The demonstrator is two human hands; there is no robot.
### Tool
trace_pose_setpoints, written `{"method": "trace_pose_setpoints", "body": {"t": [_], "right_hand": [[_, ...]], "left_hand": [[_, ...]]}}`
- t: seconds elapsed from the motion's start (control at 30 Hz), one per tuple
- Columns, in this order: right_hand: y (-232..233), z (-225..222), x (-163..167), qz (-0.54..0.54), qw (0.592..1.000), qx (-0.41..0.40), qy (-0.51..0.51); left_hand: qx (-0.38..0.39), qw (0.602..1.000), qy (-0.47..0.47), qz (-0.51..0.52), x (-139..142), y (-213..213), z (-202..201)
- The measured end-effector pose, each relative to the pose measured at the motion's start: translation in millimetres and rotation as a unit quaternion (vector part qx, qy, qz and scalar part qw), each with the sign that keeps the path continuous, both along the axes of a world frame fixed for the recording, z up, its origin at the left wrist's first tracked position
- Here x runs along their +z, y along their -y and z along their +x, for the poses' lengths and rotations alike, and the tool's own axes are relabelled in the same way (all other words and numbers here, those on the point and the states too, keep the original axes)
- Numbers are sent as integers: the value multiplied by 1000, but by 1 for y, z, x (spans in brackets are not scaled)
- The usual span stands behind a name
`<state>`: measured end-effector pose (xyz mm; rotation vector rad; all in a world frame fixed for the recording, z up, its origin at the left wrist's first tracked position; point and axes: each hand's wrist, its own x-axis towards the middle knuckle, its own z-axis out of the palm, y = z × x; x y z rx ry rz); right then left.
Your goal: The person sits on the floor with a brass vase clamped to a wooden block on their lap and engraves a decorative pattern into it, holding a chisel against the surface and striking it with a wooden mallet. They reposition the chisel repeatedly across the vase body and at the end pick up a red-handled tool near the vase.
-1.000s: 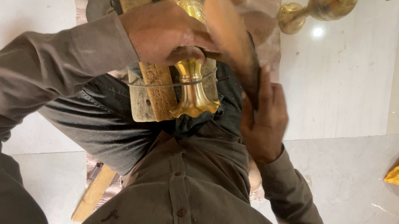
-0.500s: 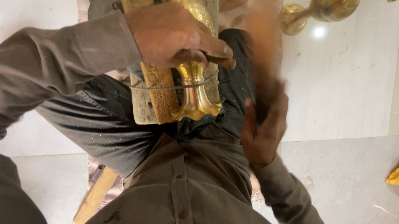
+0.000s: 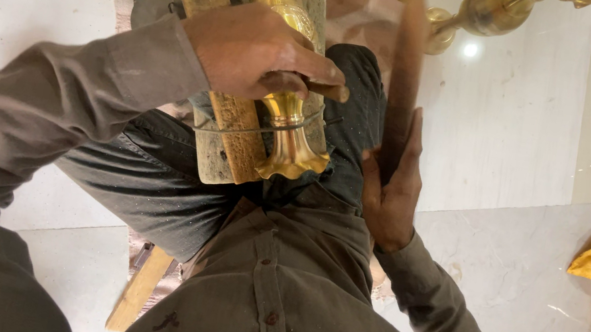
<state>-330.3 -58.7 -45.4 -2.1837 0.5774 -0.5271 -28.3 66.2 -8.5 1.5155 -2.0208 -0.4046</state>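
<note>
The left hand [image 3: 250, 53] is closed around a small dark punch-like tool [image 3: 325, 90], its tip set against a fluted, polished brass vase-shaped piece [image 3: 283, 119]. That piece lies across the person's lap, wired to a rough wooden block [image 3: 231, 138]. The right hand [image 3: 388, 190] is clamped on a blurred wooden mallet [image 3: 407, 72], raised beside the brass. The work looks mid-way: the flared end already shines, but what marking is finished cannot be told. More brass pieces [image 3: 485, 9] lie on the pale tiled floor [image 3: 512, 131].
</note>
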Motion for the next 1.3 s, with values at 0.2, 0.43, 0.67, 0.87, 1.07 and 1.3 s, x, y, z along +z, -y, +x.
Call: {"method": "trace_pose_setpoints", "body": {"t": [0.2, 0.43, 0.67, 0.87, 1.07, 1.3], "right_hand": [[15, 9, 10, -187, 974, 57, -118], [36, 28, 38, -279, 949, 78, -121], [41, 44, 78, -393, 897, 127, -157], [33, 58, 84, -293, 943, 156, 29], [24, 55, 92, -338, 926, 166, -9], [21, 57, 94, -298, 938, 173, 43]], "left_hand": [[112, 983, -85, -118, -20, -28, -11], [151, 956, -204, -150, -31, -40, -25], [174, 950, -203, -163, -34, -44, -31], [185, 948, -199, -168, -37, -42, -31], [182, 951, -181, -171, -41, -44, -31], [178, 957, -162, -165, -40, -44, -28]]}}
